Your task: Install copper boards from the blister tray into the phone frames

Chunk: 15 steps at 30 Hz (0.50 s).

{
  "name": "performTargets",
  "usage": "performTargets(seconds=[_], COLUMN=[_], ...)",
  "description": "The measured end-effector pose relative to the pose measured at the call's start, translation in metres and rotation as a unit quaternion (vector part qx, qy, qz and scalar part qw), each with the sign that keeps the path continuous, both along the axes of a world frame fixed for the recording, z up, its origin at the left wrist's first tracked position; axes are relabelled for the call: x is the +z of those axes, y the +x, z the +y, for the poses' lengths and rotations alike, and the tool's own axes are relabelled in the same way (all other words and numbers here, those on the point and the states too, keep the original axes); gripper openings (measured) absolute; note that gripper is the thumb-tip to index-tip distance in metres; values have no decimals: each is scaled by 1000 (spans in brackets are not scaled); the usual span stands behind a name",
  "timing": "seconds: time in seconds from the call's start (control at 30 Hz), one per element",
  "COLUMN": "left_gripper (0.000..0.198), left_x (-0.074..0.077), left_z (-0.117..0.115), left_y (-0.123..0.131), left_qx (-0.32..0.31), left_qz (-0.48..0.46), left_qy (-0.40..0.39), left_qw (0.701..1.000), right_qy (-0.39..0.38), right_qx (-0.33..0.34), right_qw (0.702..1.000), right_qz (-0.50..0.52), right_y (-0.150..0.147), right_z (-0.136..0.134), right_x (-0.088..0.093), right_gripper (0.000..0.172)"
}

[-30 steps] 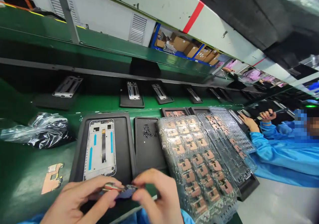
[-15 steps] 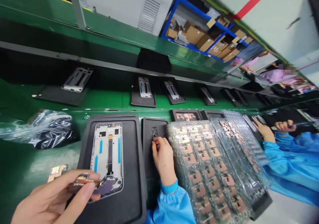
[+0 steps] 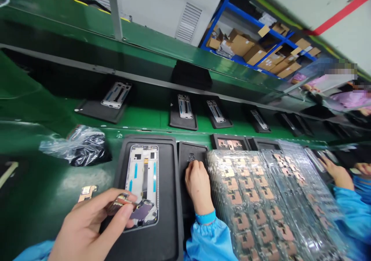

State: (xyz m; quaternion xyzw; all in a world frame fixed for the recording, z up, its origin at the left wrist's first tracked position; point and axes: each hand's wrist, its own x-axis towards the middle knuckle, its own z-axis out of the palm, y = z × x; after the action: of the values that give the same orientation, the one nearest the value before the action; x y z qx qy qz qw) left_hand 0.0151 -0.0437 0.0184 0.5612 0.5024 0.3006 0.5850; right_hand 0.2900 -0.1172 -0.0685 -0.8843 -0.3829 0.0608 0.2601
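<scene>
Clear plastic bag, dark contents, left part of counter, near its far edge. Pale strip by counter's left edge. Co-worker's blue sleeve, right side. Back: blue rack with cardboard boxes along its shelf; slotted vent; grey post; people in pink, far right. White beam, red stripe across it.

L hand is being held low, thumb & index finger being pinched twd each other. R hand is being held farther fwd, back up, fingers being curled down & bunched; R wrist is being held approx. straight.
</scene>
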Motion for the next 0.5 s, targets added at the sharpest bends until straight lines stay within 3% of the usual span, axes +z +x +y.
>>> performTargets(seconds=[0.13, 0.3, 0.37, 0.5], left_gripper=[27, 23, 22, 24], left_x=[15, 21, 18, 10], left_z=[1, 0, 0, 0], left_y=[8, 14, 14, 11], left_qx=[3, -36, -54, -115], left_qz=[-45, -66, -67, -76], left_qy=[-68, -82, -76, -39], left_qw=[997, 994, 993, 990], right_qy=[51, 99, 139, 228], right_qx=[2, 48, 57, 81], right_qw=[994, 957, 914, 785], right_qz=[94, 268, 376, 571], right_y=[0, -34, -54, -84], right_z=[-1, -19, -24, -23], right_x=[18, 66, 84, 106], right_gripper=[23, 38, 38, 30])
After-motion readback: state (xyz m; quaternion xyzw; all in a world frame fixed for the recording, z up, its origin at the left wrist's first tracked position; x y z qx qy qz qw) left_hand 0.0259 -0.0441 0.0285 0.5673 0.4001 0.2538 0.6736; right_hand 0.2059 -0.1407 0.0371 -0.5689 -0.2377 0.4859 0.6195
